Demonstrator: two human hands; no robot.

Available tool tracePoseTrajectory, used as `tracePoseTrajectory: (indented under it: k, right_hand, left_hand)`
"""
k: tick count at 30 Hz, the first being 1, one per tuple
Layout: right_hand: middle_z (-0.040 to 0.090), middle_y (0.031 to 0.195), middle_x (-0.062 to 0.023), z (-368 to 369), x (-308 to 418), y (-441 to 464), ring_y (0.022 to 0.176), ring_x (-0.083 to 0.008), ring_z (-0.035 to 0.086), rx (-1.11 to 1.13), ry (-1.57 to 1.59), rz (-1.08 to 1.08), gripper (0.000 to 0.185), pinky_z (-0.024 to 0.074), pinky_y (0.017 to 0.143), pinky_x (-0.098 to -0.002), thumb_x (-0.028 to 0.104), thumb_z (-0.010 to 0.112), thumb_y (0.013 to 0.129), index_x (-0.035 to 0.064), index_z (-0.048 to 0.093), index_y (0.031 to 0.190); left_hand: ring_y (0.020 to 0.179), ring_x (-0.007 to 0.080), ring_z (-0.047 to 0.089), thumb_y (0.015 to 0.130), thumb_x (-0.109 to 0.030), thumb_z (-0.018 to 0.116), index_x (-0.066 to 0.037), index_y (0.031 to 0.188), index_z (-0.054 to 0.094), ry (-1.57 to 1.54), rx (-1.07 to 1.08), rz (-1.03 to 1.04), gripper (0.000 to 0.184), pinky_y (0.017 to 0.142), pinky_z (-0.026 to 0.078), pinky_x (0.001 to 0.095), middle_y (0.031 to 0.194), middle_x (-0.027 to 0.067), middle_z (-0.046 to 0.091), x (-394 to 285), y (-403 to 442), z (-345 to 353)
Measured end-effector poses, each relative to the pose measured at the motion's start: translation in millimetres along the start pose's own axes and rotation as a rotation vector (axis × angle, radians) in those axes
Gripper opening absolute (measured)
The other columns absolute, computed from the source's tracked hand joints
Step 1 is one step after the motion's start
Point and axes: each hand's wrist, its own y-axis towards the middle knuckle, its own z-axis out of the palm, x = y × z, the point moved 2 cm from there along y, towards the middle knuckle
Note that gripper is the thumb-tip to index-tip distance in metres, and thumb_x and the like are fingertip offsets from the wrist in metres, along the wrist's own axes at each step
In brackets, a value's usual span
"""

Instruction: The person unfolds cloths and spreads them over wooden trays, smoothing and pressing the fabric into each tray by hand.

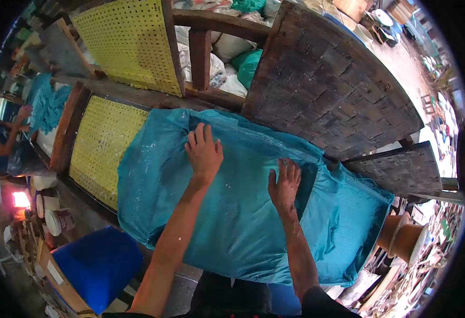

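A large teal cloth (pixel 232 228) lies spread in front of me, folded and creased along its far edge and at its right end. White powdery marks show on parts of it. My left hand (pixel 204 153) rests palm down near the cloth's far edge, its fingers apart. Farther right, my right hand (pixel 285 185) also lies on the cloth with its fingers stretched out, close to a dark fold. Neither hand grips anything. What lies under the cloth is hidden. A yellow perforated board (pixel 100 146) in a wooden frame shows beyond the cloth's left end.
Another yellow perforated panel (pixel 129 42) and a dark woven panel (pixel 333 79) lean at the far side. Behind them are stuffed sacks (pixel 232 47). At left, a co-worker handles another teal cloth (pixel 49 106). A blue sheet (pixel 100 265) sits lower left, a brown spool (pixel 402 238) at right.
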Motion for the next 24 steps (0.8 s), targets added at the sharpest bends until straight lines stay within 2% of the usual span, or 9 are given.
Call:
tracePoseTrajectory:
  k: [3, 4, 9, 12, 15, 17, 18, 22, 24]
  right_hand:
    - [0.059, 0.129, -0.0116, 13, 29, 10, 0.119, -0.0361, 0.056, 0.062, 0.255, -0.142, 0.036, 0.0480, 0.100, -0.0505, 0.008, 0.068, 0.088, 0.0057, 0.063, 0.123]
    - [0.062, 0.124, -0.0182, 3, 52, 26, 0.114, -0.0403, 0.059, 0.097, 0.365, -0.209, 0.038, 0.0481, 0.100, -0.0496, 0.002, 0.066, 0.090, 0.0039, 0.061, 0.127]
    - [0.063, 0.126, -0.0258, 65, 134, 150, 0.120, -0.0437, 0.059, 0.055, 0.642, -0.508, 0.036, 0.0492, 0.100, -0.0496, 0.005, 0.063, 0.094, -0.0001, 0.060, 0.129]
    - [0.062, 0.132, -0.0247, 143, 161, 212, 0.121, -0.0420, 0.060, 0.223, 0.588, -0.511, 0.043, 0.0499, 0.101, -0.0466, 0.012, 0.065, 0.094, -0.0022, 0.057, 0.134]
    - [0.066, 0.130, -0.0228, 187, 168, 238, 0.119, -0.0382, 0.064, 0.634, 0.470, -0.325, 0.050, 0.0531, 0.097, -0.0457, 0.020, 0.069, 0.088, 0.0012, 0.062, 0.134]
    - [0.072, 0.123, -0.0196, 144, 181, 253, 0.110, -0.0345, 0.071, 0.773, 0.564, -0.416, 0.043, 0.0555, 0.094, -0.0436, 0.015, 0.070, 0.084, 0.0048, 0.071, 0.125]
    - [0.076, 0.110, -0.0174, 132, 187, 251, 0.099, -0.0333, 0.074, 0.818, 0.697, -0.267, 0.030, 0.0576, 0.091, -0.0428, 0.007, 0.067, 0.081, 0.0062, 0.077, 0.110]
    - [0.074, 0.107, -0.0137, 116, 203, 244, 0.102, -0.0262, 0.071, 0.508, 0.830, -0.389, 0.023, 0.0546, 0.092, -0.0393, 0.008, 0.067, 0.088, 0.0034, 0.074, 0.109]
    - [0.072, 0.104, -0.0148, 134, 203, 234, 0.103, -0.0317, 0.068, 0.309, 0.660, -0.722, 0.023, 0.0530, 0.093, -0.0419, 0.005, 0.065, 0.089, 0.0038, 0.072, 0.111]
  left_hand:
    - [0.132, 0.0391, 0.045, 0.093, -0.027, 0.068, -0.001, 0.142, 0.050, -0.041, 0.010, 0.006, 0.059, 0.105, 0.042, 0.0543, 0.150, 0.0153, 0.045, 9, -5, 11]
    - [0.132, 0.0391, 0.045, 0.093, -0.027, 0.068, -0.001, 0.142, 0.050, -0.028, -0.004, -0.013, 0.059, 0.105, 0.042, 0.0543, 0.150, 0.0153, 0.045, 14, -8, 17]
    - [0.142, 0.0397, 0.038, 0.095, -0.036, 0.064, 0.001, 0.147, 0.045, 0.045, -0.068, -0.062, 0.067, 0.108, 0.038, 0.0575, 0.158, 0.0170, 0.038, 25, -19, 43]
    - [0.140, 0.0395, 0.038, 0.094, -0.040, 0.063, 0.001, 0.151, 0.040, -0.016, -0.090, -0.095, 0.074, 0.110, 0.033, 0.0592, 0.158, 0.0158, 0.037, 23, -8, 36]
    - [0.141, 0.0345, 0.039, 0.094, -0.041, 0.064, -0.001, 0.148, 0.044, -0.008, -0.060, -0.143, 0.070, 0.107, 0.036, 0.0578, 0.160, 0.0126, 0.037, 20, 0, 32]
    - [0.140, 0.0341, 0.039, 0.094, -0.042, 0.064, -0.001, 0.148, 0.044, 0.005, -0.043, -0.154, 0.071, 0.106, 0.036, 0.0575, 0.160, 0.0121, 0.038, 19, 2, 32]
    - [0.139, 0.0337, 0.039, 0.094, -0.042, 0.064, -0.001, 0.148, 0.044, 0.015, -0.034, -0.167, 0.071, 0.105, 0.036, 0.0571, 0.160, 0.0117, 0.038, 19, 3, 32]
    - [0.138, 0.0334, 0.040, 0.092, -0.044, 0.065, -0.001, 0.147, 0.046, 0.002, -0.121, -0.126, 0.072, 0.103, 0.038, 0.0554, 0.159, 0.0120, 0.039, 19, 5, 38]
    - [0.139, 0.0335, 0.040, 0.089, -0.046, 0.067, -0.002, 0.145, 0.048, 0.083, -0.103, -0.154, 0.074, 0.099, 0.040, 0.0548, 0.155, 0.0128, 0.043, 18, 5, 43]
